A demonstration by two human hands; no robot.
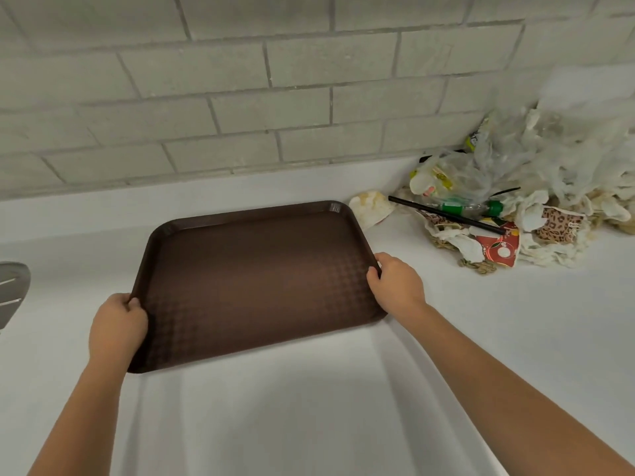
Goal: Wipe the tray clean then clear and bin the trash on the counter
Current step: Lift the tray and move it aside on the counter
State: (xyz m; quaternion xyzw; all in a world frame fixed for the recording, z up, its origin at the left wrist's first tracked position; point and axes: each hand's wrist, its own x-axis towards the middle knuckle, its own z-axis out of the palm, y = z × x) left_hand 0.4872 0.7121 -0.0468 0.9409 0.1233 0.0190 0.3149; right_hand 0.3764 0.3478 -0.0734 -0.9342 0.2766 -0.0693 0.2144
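A: Brown plastic tray [254, 280], one of them, textured inside, nothing on it. It sits partly on the white counter [515, 321] with its near edge hanging over a white sink basin [292, 407].

B: Hands?

A: Two, bare forearms. Left hand [117, 324] clamped on the tray's left rim near the front corner, thumb on top. Right hand [395, 283] gripping the right rim, fingers curled over the edge.

B: Trash count?

A: One heap, trash pile [515, 201], on the counter well right of the tray, pushed against the wall. In it: one black straw [446, 215], one green-capped bottle [481, 208], one red printed paper scrap [500, 247], one leopard-print scrap [558, 223], crumpled tissues and clear plastic bags, too tangled to count. One stained tissue wad [371, 206] sits apart, just beside the tray's far right corner.

B: Room?

A: Grey brick-pattern tile wall [240, 97] behind the counter. One grey metal object [12, 290] cut off at the left edge, can't tell what.
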